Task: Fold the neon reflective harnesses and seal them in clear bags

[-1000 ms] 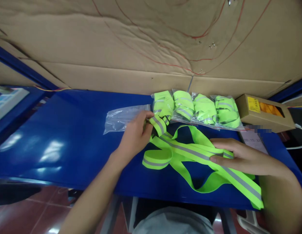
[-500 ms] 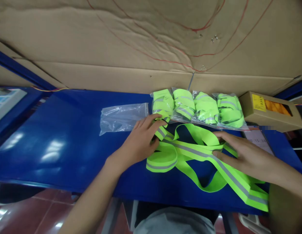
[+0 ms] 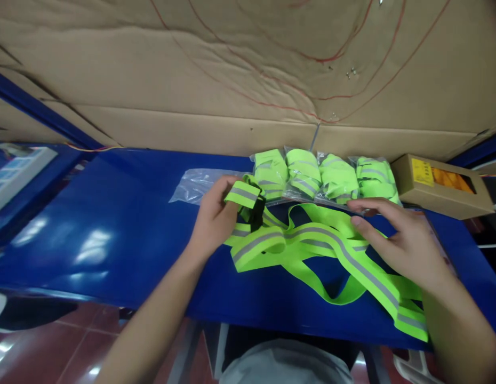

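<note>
A neon-green reflective strap harness (image 3: 332,250) with grey stripes lies spread on the blue table (image 3: 112,229). My left hand (image 3: 214,218) is closed on one strap end near a black buckle and lifts it a little off the table. My right hand (image 3: 400,240) rests on the straps at the right with its fingers stretched out and apart. An empty clear plastic bag (image 3: 196,185) lies just beyond my left hand.
Several bagged green harnesses (image 3: 324,176) sit in a row at the table's back edge. A brown cardboard box (image 3: 440,184) stands at the right. Cardboard sheeting (image 3: 248,69) forms the back wall. A white device (image 3: 16,170) is at the far left.
My left hand has picked up the strap end and raised it towards the bag. My right hand has shifted up along the straps, and the loops have bunched closer together.
</note>
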Demonstrator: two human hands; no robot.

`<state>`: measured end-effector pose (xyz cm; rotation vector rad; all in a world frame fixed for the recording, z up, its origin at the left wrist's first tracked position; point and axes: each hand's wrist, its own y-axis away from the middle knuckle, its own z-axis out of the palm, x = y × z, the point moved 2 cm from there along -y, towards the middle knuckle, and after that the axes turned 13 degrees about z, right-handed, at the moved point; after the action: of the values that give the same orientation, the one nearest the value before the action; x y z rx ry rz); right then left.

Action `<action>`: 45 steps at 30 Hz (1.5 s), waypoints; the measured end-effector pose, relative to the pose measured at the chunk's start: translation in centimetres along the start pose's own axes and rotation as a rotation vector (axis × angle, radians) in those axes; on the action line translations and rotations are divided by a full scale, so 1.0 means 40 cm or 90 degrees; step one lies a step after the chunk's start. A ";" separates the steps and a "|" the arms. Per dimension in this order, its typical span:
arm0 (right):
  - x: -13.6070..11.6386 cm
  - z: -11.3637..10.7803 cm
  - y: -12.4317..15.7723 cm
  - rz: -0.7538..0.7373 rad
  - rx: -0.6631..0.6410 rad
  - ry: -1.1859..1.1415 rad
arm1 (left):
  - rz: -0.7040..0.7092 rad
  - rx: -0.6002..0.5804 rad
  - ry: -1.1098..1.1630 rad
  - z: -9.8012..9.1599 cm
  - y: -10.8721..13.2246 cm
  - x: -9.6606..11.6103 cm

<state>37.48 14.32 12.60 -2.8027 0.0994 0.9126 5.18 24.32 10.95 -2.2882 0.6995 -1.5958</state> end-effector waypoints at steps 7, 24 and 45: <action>-0.088 0.009 -0.011 -0.164 -0.064 -0.014 | -0.186 0.063 0.300 0.021 -0.046 0.029; -0.248 0.077 -0.191 0.036 -0.166 -0.353 | -0.053 0.067 0.345 0.039 -0.050 -0.004; -0.547 -0.195 -0.197 -0.365 -0.133 -0.112 | 0.158 -0.146 0.476 -0.041 -0.145 0.190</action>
<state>25.26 20.56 32.94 -2.6599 -0.8197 1.0462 7.14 25.32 20.38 -1.5862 1.3268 -2.3319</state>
